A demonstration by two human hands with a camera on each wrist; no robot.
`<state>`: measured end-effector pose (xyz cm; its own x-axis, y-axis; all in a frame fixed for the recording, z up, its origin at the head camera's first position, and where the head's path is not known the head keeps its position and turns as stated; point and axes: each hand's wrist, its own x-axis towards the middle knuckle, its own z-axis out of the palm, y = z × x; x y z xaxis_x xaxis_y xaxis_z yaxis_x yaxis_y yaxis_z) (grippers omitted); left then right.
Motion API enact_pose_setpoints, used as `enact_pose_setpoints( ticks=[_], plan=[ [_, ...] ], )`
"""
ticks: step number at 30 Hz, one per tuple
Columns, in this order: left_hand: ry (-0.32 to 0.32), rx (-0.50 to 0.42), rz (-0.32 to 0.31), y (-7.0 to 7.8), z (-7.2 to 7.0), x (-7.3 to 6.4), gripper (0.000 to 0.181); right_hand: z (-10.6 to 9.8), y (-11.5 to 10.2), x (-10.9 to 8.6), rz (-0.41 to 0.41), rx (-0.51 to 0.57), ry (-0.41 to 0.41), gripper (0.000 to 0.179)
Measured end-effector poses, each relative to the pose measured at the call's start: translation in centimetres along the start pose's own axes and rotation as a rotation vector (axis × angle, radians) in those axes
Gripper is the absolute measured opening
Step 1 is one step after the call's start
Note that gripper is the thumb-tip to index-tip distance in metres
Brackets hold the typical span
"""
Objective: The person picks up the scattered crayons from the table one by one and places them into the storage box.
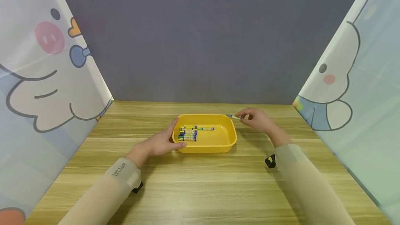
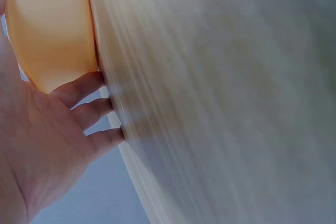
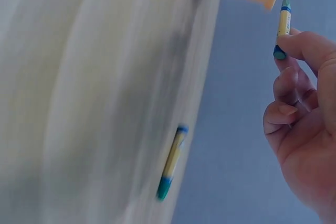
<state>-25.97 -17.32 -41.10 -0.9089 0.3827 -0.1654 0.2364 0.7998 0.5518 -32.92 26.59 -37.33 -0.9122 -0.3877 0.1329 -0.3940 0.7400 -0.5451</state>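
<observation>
A yellow plastic tray [image 1: 218,150] rests on the wooden table. My left hand [image 1: 164,141] spans its left end with spread fingers, the thumb at the near rim and the index finger along the left side. In the left wrist view, the other fingers [image 2: 92,111] reach down beside the tray, mostly straight. Inside lie several crayons [image 1: 188,133] in a stack at the left, plus a single green crayon [image 1: 205,128] beside them. Over the tray's far right corner, my right hand [image 1: 254,119] pinches a green-tipped crayon [image 3: 284,22] near its back end, pointed tip leftward.
Another green crayon [image 3: 172,163] lies on the table in the right wrist view, below the right hand. A dark grey panel [image 1: 200,41] stands behind the table [image 1: 200,186]. Printed cartoon sheets [image 1: 34,89] flank it on both sides.
</observation>
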Motion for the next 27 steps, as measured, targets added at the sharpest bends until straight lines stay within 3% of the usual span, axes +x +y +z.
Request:
enact_pose_setpoints(
  ticks=[12, 19, 27],
  plan=[
    [0.009, -0.009, 0.017, 0.1, -0.1, 0.0, 0.125, 3.0, -5.1, 2.6, -0.094, 0.058, -0.031, 0.025],
    [-0.001, -0.002, 0.001, -0.1, -0.1, 0.2, 0.125, 5.2, -6.6, 3.5, -0.162, 0.078, -0.051, 0.024],
    [-0.001, -0.008, -0.003, -0.2, 0.0, 0.3, 0.126, 7.1, -7.6, 4.2, -0.168, 0.093, -0.074, 0.022]
  ],
)
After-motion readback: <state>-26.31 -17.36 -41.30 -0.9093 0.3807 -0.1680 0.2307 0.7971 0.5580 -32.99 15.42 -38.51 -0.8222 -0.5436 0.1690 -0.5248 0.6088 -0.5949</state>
